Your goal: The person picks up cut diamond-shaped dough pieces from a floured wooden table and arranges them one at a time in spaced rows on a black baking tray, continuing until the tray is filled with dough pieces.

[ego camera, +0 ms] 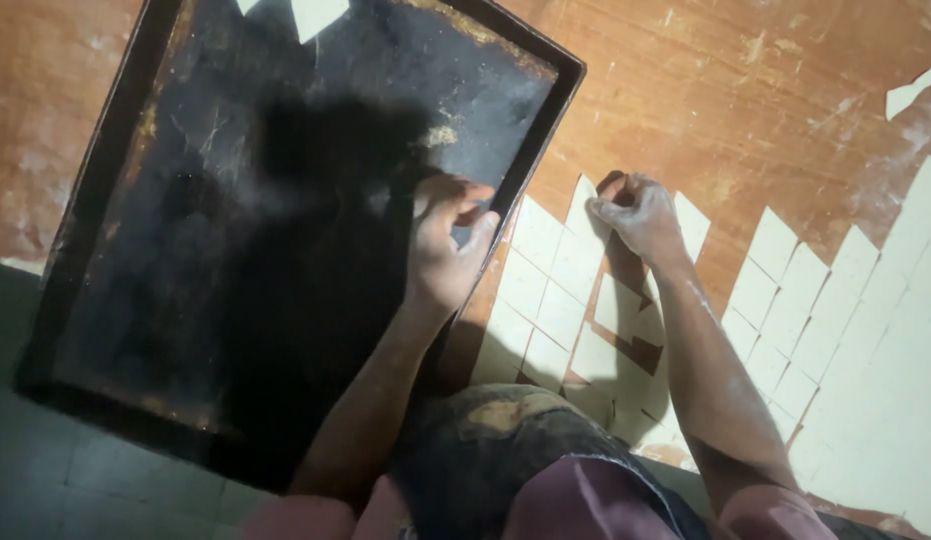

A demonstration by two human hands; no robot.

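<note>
A big black baking tray [136, 210] lies on a floured wooden table [746, 90]. My left hand [446, 245] hovers over the tray's right rim with fingers curled; whether it holds a dough piece I cannot tell. My right hand [636, 215], dusted with flour, pinches the top edge of a cut square of pale dough [584, 205]. This square belongs to a sheet of diamond-shaped cut dough pieces [556, 300] lying just right of the tray.
One dough piece [316, 15] lies at the tray's far edge. More rows of cut dough [856, 330] cover the table's right side. A loose scrap [911, 95] sits at the far right. A dark tiled floor [46, 480] shows at lower left.
</note>
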